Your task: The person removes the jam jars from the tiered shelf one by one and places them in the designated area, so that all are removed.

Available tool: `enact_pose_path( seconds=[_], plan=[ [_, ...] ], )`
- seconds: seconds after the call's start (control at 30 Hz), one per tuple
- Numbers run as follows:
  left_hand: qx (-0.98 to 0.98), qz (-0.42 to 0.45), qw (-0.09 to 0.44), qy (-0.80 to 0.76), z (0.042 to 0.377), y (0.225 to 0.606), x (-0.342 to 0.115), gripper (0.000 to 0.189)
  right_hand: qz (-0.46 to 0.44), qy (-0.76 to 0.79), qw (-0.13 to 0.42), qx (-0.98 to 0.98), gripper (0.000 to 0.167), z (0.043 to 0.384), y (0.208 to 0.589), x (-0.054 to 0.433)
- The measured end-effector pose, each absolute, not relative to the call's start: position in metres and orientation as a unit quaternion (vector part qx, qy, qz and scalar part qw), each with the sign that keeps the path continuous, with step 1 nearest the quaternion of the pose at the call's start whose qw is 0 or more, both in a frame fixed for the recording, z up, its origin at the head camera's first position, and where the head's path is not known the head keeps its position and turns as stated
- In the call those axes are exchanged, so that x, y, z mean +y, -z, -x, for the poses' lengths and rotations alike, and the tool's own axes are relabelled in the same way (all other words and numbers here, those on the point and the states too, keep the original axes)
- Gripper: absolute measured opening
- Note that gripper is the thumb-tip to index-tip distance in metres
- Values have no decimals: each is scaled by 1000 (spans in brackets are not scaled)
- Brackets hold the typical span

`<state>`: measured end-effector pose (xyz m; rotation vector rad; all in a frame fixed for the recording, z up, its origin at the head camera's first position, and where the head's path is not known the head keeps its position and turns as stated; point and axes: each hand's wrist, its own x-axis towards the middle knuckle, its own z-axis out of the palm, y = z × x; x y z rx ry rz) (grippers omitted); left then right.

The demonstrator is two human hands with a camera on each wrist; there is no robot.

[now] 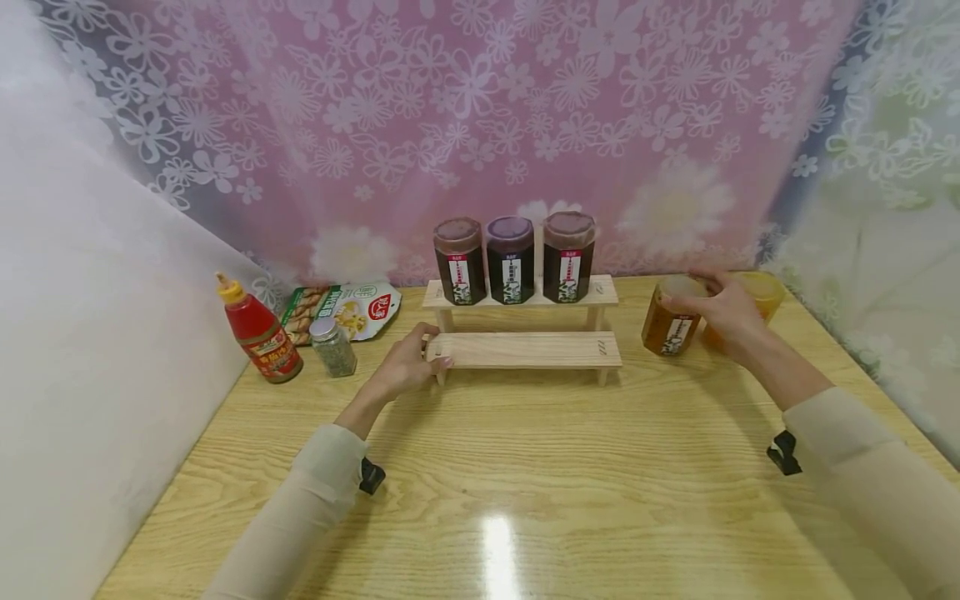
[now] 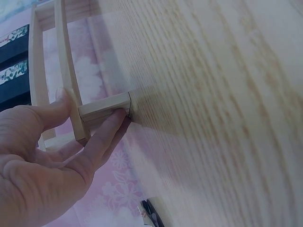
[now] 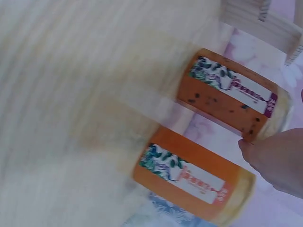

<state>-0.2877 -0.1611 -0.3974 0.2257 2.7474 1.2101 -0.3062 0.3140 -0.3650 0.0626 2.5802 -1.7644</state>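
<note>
My left hand (image 1: 408, 363) grips the left end of a two-step wooden rack (image 1: 517, 350). In the left wrist view its thumb lies on the step's board, with fingers beside the leg below. Three dark jars (image 1: 511, 271) with purplish lids stand in a row on the upper step; the lower one is bare. At the right, my right hand (image 1: 723, 312) holds an amber-brown jar (image 1: 667, 329) by its pale lid. The thumb presses near the lid in the right wrist view, where the other fingers are mostly out of sight. Behind that hand stands an orange jar (image 3: 189, 175), apart from the brown one.
On the left stand a red sauce bottle (image 1: 262, 333) with a yellow cap and a small spice jar (image 1: 334, 348). Behind them lies a green and white food packet (image 1: 360, 311). A flowered curtain (image 1: 480, 125) hangs along the table's back edge.
</note>
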Motion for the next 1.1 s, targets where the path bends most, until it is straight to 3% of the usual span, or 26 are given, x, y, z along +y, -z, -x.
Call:
enact_pose_path(
  seconds=[0.5,0.9,1.1],
  plan=[
    [910,-75,67,-401,288,400,-163,59,17,567,4,824,93,314,332,292],
    [916,-75,65,-390,289,401,-165,60,85,617,33,781,82,314,316,236],
    [915,-78,64,-390,289,400,-164,60,93,628,30,772,85,321,313,210]
  ],
)
